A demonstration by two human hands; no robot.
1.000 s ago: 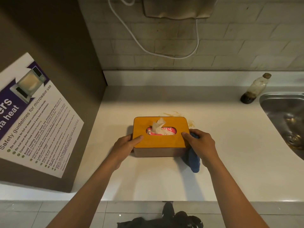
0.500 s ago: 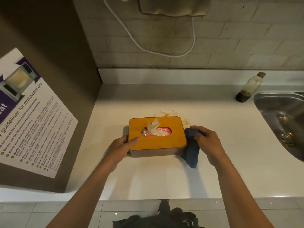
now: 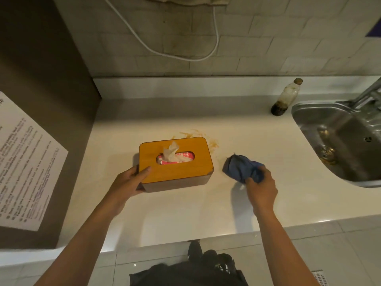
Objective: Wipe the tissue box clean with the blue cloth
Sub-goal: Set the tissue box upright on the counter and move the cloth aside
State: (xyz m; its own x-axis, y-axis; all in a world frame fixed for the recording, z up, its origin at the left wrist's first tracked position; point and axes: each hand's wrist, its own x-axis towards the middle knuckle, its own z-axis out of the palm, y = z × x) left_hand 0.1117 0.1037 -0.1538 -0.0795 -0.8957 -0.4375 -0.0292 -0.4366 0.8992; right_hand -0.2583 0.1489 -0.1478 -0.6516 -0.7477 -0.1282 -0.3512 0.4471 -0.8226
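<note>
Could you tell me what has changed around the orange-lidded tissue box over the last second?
The right hand drew the crumpled blue cloth away from the right end of the orange-lidded wooden tissue box; cloth and box are now apart. The left hand still grips the box's left end. The white countertop, its brown smear and the corked bottle are unchanged.

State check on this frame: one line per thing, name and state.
tissue box: upright on the counter, lid on, a tissue poking out of the slot
blue cloth: bunched, clear of the box on its right
left hand: gripping the box's left end
right hand: closed on the cloth
counter: brown smears behind the box
bottle: upright, capped, dark residue at the bottom
sink: no standing water visible
</note>
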